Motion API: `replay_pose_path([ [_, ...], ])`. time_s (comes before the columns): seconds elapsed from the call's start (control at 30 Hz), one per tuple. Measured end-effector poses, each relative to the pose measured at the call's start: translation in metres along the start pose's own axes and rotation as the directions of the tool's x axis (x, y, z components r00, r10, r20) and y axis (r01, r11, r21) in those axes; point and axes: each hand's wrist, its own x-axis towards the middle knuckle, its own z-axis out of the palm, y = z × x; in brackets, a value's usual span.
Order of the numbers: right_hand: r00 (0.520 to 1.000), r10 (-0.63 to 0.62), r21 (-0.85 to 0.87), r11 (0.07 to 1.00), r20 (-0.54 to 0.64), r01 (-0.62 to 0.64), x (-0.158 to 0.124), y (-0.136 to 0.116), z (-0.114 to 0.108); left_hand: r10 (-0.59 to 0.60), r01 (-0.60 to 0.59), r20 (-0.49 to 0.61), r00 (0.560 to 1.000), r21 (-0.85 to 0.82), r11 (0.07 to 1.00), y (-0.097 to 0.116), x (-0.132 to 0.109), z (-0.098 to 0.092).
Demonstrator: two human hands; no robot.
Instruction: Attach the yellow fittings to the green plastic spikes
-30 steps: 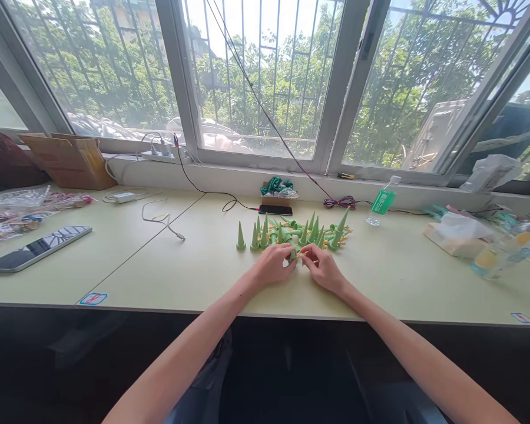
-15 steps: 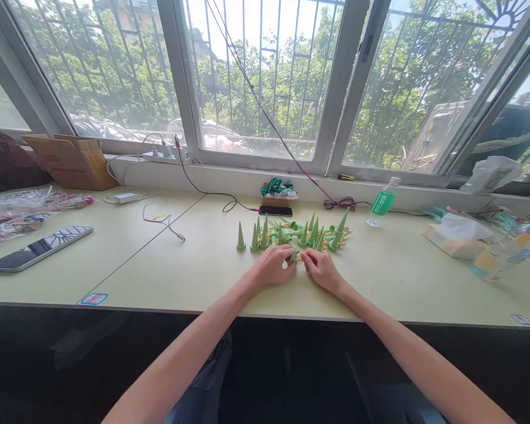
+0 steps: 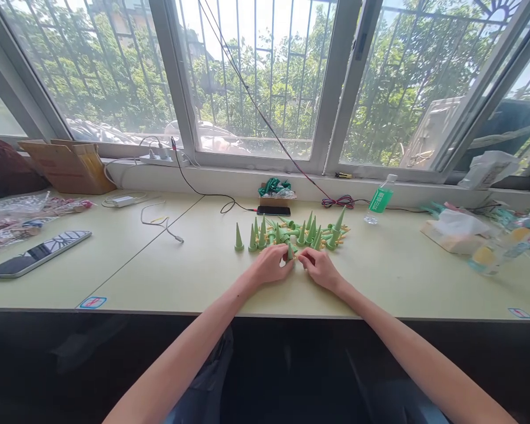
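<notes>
My left hand (image 3: 272, 264) is closed around a green plastic cone-shaped spike (image 3: 290, 252), its tip pointing up between thumb and fingers. Close beside it, my right hand (image 3: 321, 270) is closed in a pinch at the small yellow piece (image 3: 296, 255) on the side of that spike. Fingers partly cover both parts. Just beyond the hands lies a pile of similar green spikes with yellow pieces (image 3: 282, 231). Several stand upright on their wide ends, such as the spike at the left (image 3: 239, 238) and a taller spike at the right (image 3: 337, 229).
Behind the pile are a black phone (image 3: 274, 211) and a small box of green material (image 3: 277, 189). A bottle with a green label (image 3: 380, 200) stands right of them. Farther right are a tissue box (image 3: 450, 232) and a clear bottle (image 3: 507, 244). A tablet (image 3: 37, 254) lies left.
The spike in my left hand now stands more upright, with more of its tip showing. My right hand stays close beside it, still pinching. The view has shifted slightly.
</notes>
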Motion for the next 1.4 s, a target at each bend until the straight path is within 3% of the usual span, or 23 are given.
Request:
replay_pose_path([
  [0.6,1.000,-0.002,-0.025,1.000,-0.006,0.002,0.0026,0.0023,0.0006,0.049,-0.050,-0.005,0.999,-0.010,0.999,-0.0041,0.0009,0.0019],
  [0.77,1.000,0.003,0.050,0.999,-0.016,-0.002,0.0019,0.0014,-0.0012,0.066,-0.066,-0.016,0.998,-0.002,0.998,-0.0043,0.0025,0.0032],
  [0.97,0.998,-0.053,0.034,0.998,0.025,0.052,0.0007,0.0005,-0.0018,0.071,-0.070,-0.027,0.997,0.021,0.997,-0.0035,0.0004,0.0050],
  [1.4,0.998,-0.027,0.017,1.000,0.053,0.026,0.0002,0.0012,-0.0014,0.077,-0.078,-0.044,0.996,-0.032,0.996,-0.0052,-0.0001,0.0069],
])
